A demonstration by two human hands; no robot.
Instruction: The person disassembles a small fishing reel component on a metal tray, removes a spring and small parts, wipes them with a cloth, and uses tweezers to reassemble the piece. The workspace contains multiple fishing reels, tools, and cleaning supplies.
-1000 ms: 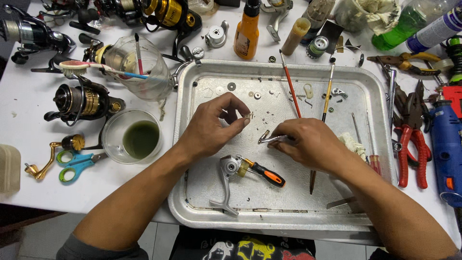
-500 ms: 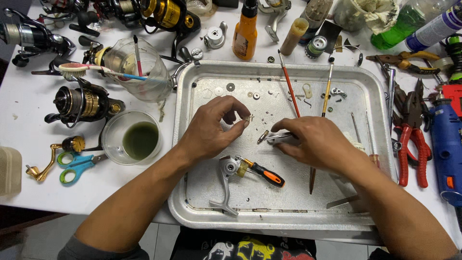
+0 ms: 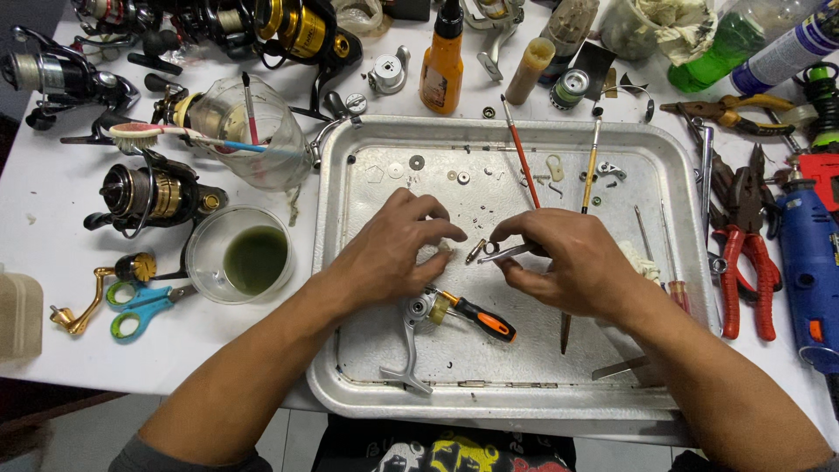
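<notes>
Tweezers [image 3: 505, 253] sit in the right hand [image 3: 568, 267], fingers pinched closed on the shank, tips aimed toward 9 o'clock at a small brass-coloured part [image 3: 476, 251] held over the middle of the metal tray [image 3: 673, 175]. Left hand [image 3: 393, 253] is curled, fingertips closed on something tiny and pale at the part's 9 o'clock side; can't tell exactly what. Part is off the tray floor, between both hands.

To do it well, I'd say:
- Rest both wrists on the tray edge to kill shake.
- Keep the work low over the tray so a drop stays contained.
- Light squeeze only; too much and the part likely shoots out.
- Watch the orange-handled screwdriver [image 3: 479, 318] and reel body [image 3: 418, 325] at 6 o'clock, just under the hands. Loose washers [image 3: 417, 163] sit at 12 o'clock.
</notes>
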